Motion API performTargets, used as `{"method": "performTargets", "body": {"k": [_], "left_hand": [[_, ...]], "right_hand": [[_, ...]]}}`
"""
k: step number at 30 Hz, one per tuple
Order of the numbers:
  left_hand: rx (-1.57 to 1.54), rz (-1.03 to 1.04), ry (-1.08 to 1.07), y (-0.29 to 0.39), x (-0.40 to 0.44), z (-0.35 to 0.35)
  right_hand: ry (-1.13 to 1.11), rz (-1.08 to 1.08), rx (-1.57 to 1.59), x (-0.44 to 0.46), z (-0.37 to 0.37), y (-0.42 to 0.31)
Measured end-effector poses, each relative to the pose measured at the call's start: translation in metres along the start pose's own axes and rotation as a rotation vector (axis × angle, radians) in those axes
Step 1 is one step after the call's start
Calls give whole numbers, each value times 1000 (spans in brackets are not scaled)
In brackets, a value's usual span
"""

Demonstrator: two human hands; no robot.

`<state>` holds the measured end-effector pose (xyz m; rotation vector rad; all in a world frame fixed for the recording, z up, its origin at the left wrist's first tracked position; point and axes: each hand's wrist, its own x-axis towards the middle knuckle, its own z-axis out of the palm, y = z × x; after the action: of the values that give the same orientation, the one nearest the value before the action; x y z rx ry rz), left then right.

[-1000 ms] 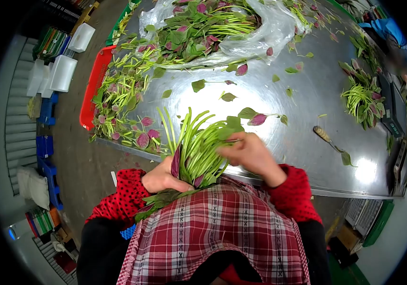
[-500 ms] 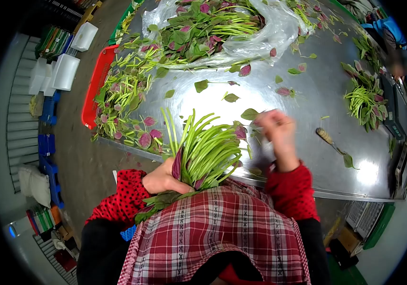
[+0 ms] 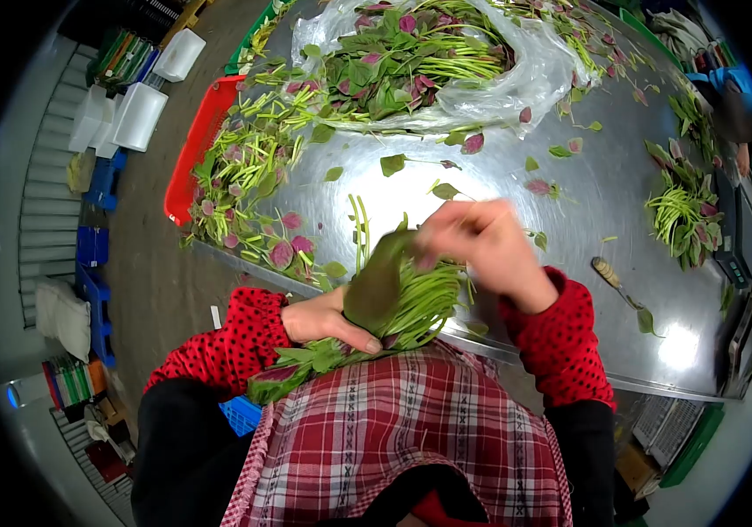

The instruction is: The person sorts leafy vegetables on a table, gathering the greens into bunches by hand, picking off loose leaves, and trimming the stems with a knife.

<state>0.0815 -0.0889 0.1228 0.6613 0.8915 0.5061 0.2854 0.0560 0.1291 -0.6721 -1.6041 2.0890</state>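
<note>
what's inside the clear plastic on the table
Inside the clear plastic is a heap of greens: green and purple leaves, with green stems towards the right. What lies under the top layer is covered and cannot be seen.

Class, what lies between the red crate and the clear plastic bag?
Scattered green stems with some green and purple leaves lie between the red crate and the clear plastic bag, as the head view shows.
</note>
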Motion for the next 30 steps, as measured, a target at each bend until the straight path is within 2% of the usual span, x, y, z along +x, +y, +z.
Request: {"method": "performTargets", "body": {"k": [1,2,4,6,7,8,9,10,12,13,15,16,18,22,25,29,30], "left_hand": [[90,28,24,-4,2,0],[87,32,20,-6,3,-2],[205,-7,5,-8,3,-5],[231,67,51,-9,4,-4],[225,47,54,-9,3,-5],[222,26,54,-8,3,-5],[185,37,64,-7,5,-3],[188,33,57,-6,6,-3],[212,-71,28,-3,5,-5],[214,-74,31,-2,4,-4],[194,-4,39,-1,3,-1],[194,-5,36,-2,3,-1],[192,-11,19,-3,4,-3],[160,27,57,-2,3,-1],[158,-51,18,-4,3,-6],[160,-68,35,-8,1,-9],[164,-56,55,-9,1,-11]], "right_hand": [[303,-131,-66,4,-12,5],[493,2,-104,5,-25,-4],[760,-175,-366,10,-53,10],[580,-198,-577,-10,-44,10],[426,-70,-426,-21,-26,20],[234,-103,-495,-29,-6,19],[148,-121,-522,-29,11,23],[113,-272,-619,-27,19,32],[62,-338,-734,-21,19,47],[62,-341,-730,-18,17,47],[0,-514,-790,-16,15,48],[3,-511,-791,-16,14,49],[39,-549,-1081,-14,11,52],[56,-505,-977,-14,5,43],[-70,-606,-1011,-11,12,49],[-54,-647,-1031,-12,0,48],[78,-603,-1163,-13,-10,50]]}}
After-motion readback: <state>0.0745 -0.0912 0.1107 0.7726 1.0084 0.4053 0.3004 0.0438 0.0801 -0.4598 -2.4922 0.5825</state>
